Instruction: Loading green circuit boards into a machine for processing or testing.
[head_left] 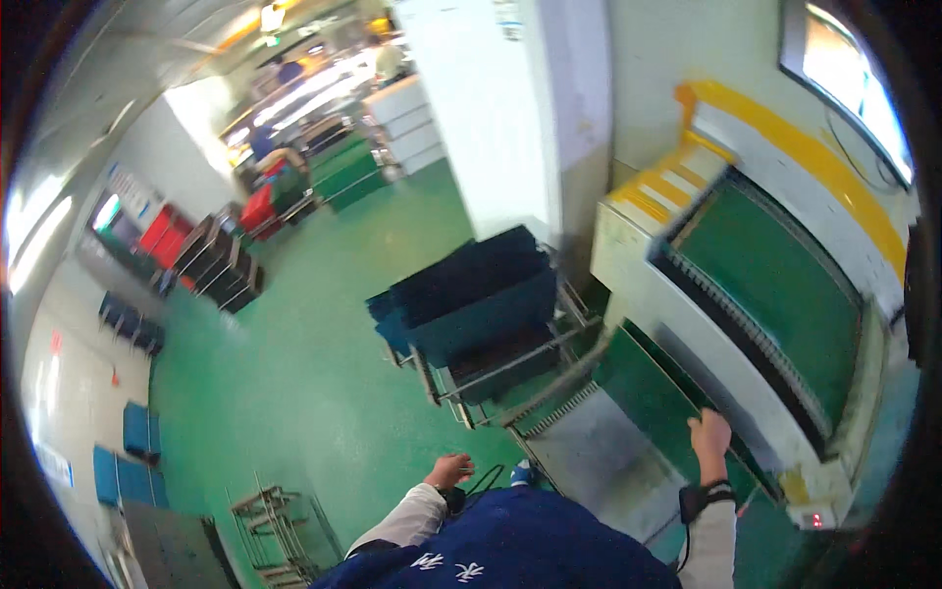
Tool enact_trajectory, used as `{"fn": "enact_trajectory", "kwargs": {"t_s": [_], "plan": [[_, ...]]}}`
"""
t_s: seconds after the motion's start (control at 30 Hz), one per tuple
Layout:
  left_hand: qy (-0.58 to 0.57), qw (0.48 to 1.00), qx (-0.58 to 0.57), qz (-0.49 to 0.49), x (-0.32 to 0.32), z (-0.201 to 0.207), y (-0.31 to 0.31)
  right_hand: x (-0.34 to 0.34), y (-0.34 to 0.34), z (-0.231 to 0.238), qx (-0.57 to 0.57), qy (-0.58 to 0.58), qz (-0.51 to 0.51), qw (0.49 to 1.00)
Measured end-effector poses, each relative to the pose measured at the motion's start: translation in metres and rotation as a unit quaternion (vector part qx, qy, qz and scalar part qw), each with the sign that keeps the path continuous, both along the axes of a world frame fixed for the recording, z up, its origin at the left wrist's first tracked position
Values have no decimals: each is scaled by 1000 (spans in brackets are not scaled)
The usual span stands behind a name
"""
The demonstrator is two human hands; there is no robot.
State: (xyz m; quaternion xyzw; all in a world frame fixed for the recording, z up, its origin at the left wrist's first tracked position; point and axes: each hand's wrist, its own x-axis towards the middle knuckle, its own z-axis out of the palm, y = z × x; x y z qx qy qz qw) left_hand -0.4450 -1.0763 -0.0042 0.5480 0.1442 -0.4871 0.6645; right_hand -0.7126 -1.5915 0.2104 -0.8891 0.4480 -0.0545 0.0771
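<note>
My right hand [709, 433] is closed at the upper edge of a thin green board [648, 388], which stands tilted beside the white machine [638, 265]. Below the board lies a grey metal surface [608, 466] with a toothed strip along its far side. My left hand [451, 471] hangs low in front of my body, holding nothing, its fingers loosely apart. A thin black cord [486, 478] loops close to that hand. Both wrists wear dark bands.
A metal rack cart [461, 378] packed with dark blue boards stands ahead. The machine's green bed [775, 275] is on the right, below a wall screen [859, 69]. A small metal rack [270, 530] is at lower left. Black bins [221, 265] and a white pillar [491, 128] stand farther off.
</note>
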Motion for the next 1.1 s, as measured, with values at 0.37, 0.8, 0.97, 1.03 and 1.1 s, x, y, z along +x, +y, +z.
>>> {"fn": "enact_trajectory", "kwargs": {"t_s": [0.37,0.8,0.97,1.03,1.1], "plan": [[79,996,15,43,-8,31,-11,4,16,8,-9,-17,25,999],[24,990,132,52,-12,19,-14,5,16,6,-8,49,16,999],[3,986,156,60,-16,20,-14,7,24,12,-15,37,6,999],[6,986,154,61,-17,22,-13,9,27,16,-10,30,1,1000],[8,987,150,61,-16,24,-14,7,25,15,-7,21,-4,1000]]}}
